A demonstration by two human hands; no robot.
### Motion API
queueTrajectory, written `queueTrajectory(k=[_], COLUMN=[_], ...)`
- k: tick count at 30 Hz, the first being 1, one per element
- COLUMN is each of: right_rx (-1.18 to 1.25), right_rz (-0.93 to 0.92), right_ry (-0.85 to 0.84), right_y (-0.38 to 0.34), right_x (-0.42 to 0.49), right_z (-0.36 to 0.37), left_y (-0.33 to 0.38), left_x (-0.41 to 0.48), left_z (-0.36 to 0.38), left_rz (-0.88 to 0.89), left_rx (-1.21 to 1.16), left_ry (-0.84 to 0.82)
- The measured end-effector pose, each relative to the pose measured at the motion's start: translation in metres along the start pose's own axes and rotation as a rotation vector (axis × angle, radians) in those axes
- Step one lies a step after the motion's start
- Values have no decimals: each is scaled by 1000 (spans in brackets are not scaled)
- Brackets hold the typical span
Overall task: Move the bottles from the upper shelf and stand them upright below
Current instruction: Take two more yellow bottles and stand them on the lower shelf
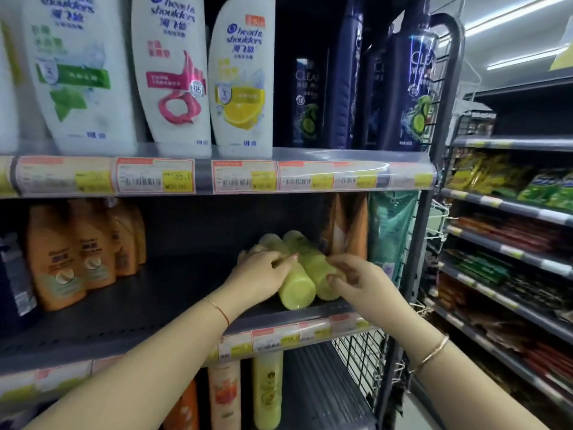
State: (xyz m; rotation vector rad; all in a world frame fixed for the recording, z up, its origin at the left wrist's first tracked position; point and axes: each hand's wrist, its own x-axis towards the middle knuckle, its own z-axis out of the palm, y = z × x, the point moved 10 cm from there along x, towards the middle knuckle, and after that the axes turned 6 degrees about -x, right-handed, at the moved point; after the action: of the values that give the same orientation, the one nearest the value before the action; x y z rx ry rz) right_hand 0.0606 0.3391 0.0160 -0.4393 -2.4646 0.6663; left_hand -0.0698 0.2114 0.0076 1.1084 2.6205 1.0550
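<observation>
Both hands, left (263,271) and right (356,276), lay half-curled on lying yellow bottles (297,283) (probably slick, rigid; grip mid-body).

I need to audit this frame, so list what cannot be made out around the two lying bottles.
- Head view: labels on the yellow-green bottles are blurred and covered by the left hand and right hand.
- Their cap ends point into the dark shelf back, unseen.
- Price tags below them: too blurred to read.

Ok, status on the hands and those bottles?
Left hand and right hand each on a yellow-green bottle, both bottles lying flat. Grip unclear. Nothing blocking.
</observation>
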Motion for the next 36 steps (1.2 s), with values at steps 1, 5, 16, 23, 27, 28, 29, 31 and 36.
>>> queueTrajectory(k=[1, 5, 16, 23, 27, 28, 29, 31, 36], right_rx=[31, 98, 133, 142, 156, 165, 176, 193, 246], right_rz=[-1, 40, 339, 419, 418, 414, 407, 400, 379], right_ry=[2, 34, -259, -414, -382, -369, -361, -348, -296], right_y=[-2, -9, 8, -4, -2, -2, -1, 0, 1], right_x=[0, 7, 42, 44, 45, 46, 45, 46, 47], right_z=[1, 3, 53, 67, 66, 66, 66, 67, 66], left_y=[-2, -10, -43, -44, -45, -45, -45, -45, -43], left_x=[-2, -6, -17, -14, -13, -13, -14, -14, -14], left_z=[-7, -26, -28, -14, -10, -9, -9, -7, -4], left_rz=[9, -15, -304, -363, -356, -356, -354, -353, -343], left_rx=[-17, -86, -249, -500, -598, -613, -625, -645, -684], left_ry=[34, 111, -11, -114, -86, -84, -82, -79, -33])
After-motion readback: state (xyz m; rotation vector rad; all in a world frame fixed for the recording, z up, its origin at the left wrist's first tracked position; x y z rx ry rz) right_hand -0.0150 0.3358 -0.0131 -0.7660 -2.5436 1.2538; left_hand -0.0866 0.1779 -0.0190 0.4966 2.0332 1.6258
